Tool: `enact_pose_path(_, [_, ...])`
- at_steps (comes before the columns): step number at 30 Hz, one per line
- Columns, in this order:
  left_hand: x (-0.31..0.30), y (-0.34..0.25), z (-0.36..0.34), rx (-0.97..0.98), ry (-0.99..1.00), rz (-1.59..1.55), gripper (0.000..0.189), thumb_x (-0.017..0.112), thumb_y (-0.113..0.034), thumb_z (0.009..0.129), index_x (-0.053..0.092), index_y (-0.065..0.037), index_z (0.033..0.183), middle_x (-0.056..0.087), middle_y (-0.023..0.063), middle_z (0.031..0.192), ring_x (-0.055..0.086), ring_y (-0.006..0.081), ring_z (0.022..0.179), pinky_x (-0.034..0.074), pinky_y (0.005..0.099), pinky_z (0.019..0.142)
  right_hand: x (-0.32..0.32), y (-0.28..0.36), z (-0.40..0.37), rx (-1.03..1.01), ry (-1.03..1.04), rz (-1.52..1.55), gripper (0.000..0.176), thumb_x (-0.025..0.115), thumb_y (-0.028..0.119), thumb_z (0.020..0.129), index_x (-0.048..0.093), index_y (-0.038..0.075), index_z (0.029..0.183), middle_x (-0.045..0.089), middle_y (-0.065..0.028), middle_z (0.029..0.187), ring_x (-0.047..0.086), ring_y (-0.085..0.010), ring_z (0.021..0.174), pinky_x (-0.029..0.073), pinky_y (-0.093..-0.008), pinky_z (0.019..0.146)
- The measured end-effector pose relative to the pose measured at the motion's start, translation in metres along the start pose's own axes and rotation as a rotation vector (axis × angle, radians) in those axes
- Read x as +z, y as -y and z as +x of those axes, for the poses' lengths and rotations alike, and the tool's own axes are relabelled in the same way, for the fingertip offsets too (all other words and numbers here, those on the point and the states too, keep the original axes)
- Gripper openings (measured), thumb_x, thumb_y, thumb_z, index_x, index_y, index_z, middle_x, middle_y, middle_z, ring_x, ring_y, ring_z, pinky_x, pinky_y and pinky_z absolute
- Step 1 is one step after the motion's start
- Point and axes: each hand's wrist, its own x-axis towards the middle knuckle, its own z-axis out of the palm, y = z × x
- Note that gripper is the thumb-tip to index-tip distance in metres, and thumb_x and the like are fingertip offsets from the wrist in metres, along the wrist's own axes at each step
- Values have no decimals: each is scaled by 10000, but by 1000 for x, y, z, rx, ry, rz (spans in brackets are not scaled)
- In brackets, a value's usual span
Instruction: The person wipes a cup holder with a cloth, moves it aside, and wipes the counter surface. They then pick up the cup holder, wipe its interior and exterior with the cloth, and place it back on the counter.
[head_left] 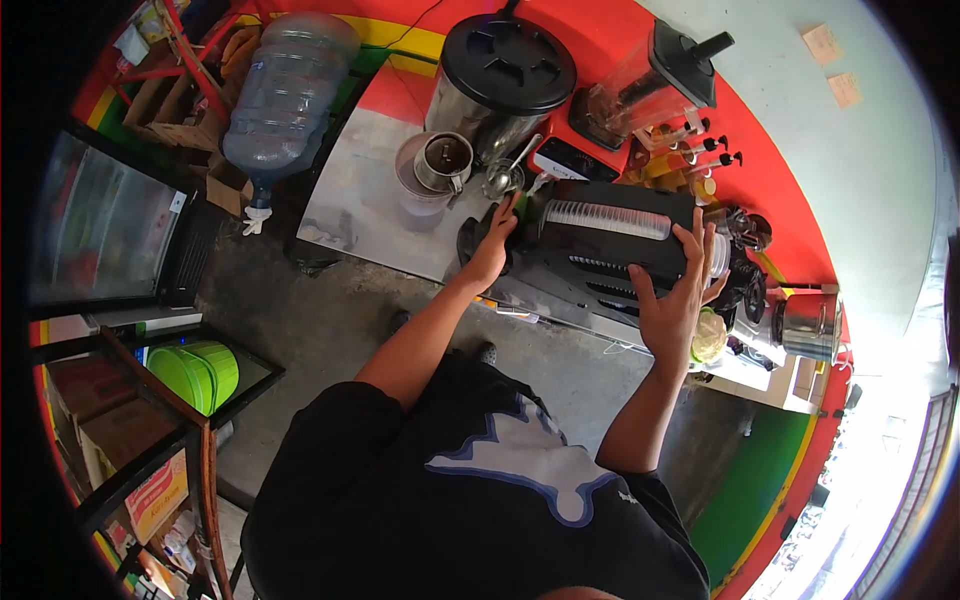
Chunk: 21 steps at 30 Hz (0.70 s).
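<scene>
A black cup-and-lid holder [610, 235] sits at the counter's front edge, with a stack of clear plastic lids or cups [610, 219] lying along its top. At its left end is my left hand [492, 246], fingers stretched out beside the holder and close to a small green thing. A black rounded object lies partly hidden under that hand. My right hand [672, 300] rests against the holder's right end, its thumb and fingers spread over the corner. Left of the holder stand a glass with a spoon [502, 180] and a metal cup [443, 163] on a plastic tub [424, 208].
Behind stand a steel container with black lid [508, 65], a red blender [640, 90] and pump bottles [680, 160]. A metal pot [808, 328] is at right. At left are an upturned water jug [290, 95], a glass-door fridge [105, 220] and a green basket [197, 376].
</scene>
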Motion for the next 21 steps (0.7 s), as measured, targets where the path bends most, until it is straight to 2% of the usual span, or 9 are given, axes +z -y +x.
enact_pose_path(2, [-29,39,7,-60,-44,-27,677,466,-371,1119,214,-120,1695,190,55,1753,131,187,1610,63,341,1287,1,0,0,0,0,15,696,819,299,850,501,172,1456,364,-67,1707,203,-303,1621,-75,-670,1230])
enact_pose_path(4, [-29,36,9,-125,-88,-55,678,450,-404,1131,199,-135,1700,172,55,1756,134,187,1608,67,341,1286,1,0,1,2,3,30,687,808,268,846,496,182,1452,358,-64,1710,189,-301,1625,-89,-678,1225])
enact_pose_path(5, [-30,35,10,-118,-2,-12,682,438,-402,1135,171,-134,1703,166,62,1758,126,187,1610,63,339,1287,2,0,1,7,-6,40,684,807,263,845,498,182,1450,359,-65,1710,192,-301,1625,-87,-679,1226])
enact_pose_path(10, [19,-36,-1,-61,166,9,708,372,-475,1144,123,-126,1707,132,74,1766,90,196,1620,35,340,1292,2,-2,1,5,-10,55,685,809,261,839,503,187,1448,362,-71,1708,203,-302,1622,-78,-683,1228])
enact_pose_path(12, [40,-66,-6,-4,210,81,675,297,-477,1157,109,-138,1709,163,8,1758,174,149,1599,115,316,1293,2,-1,1,16,-4,44,686,811,264,838,504,191,1448,366,-75,1707,207,-306,1622,-70,-688,1227])
enact_pose_path(14, [41,-70,-4,16,228,88,680,276,-491,1156,107,-133,1709,157,7,1760,157,152,1604,110,318,1295,3,-1,1,15,-1,52,687,813,267,838,504,193,1447,367,-74,1706,205,-307,1623,-74,-686,1226])
enact_pose_path(16, [35,-63,1,39,248,92,685,255,-505,1155,104,-129,1708,150,7,1762,140,154,1609,104,320,1297,4,-2,1,12,-1,55,688,814,270,838,504,195,1447,367,-74,1706,202,-307,1624,-78,-684,1226])
enact_pose_path(19, [15,-32,6,81,241,122,731,260,-578,1135,156,-130,1703,173,63,1754,136,188,1612,60,356,1299,6,-6,0,1,-21,65,694,817,272,835,502,200,1449,371,-71,1705,204,-307,1623,-90,-678,1225])
enact_pose_path(21, [5,-22,4,-54,205,-79,702,279,-545,1145,167,-135,1703,225,45,1735,212,169,1584,120,336,1289,7,-6,0,-4,-29,71,708,826,285,828,500,201,1451,374,-75,1703,208,-310,1621,-102,-675,1223])
